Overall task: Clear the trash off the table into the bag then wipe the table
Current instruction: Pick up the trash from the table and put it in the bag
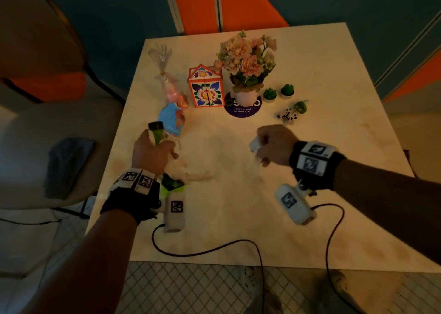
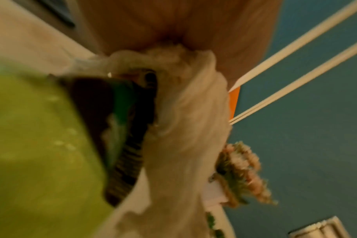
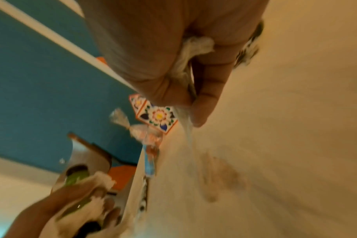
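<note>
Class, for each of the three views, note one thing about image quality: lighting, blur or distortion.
Head view: dim, warm light; the table edges bow from the wide lens. Left wrist view: heavy blur, the green bottle fills the near frame out of focus. Right wrist view: motion blur smears the tabletop; the right hand looms large.

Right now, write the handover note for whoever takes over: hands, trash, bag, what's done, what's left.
Left hand: grips a green bottle together with one edge of the thin white plastic bag.
Right hand: grips the bag's other edge, so the bag is stretched between both hands over the table.
Done: bag is in hand; bottle is picked up but not yet dropped in.
Left: bag the bottle. Blue packet and clear candy wrap may be trash; check. Flowers and patterned box look like decor. Wiping not started.
</note>
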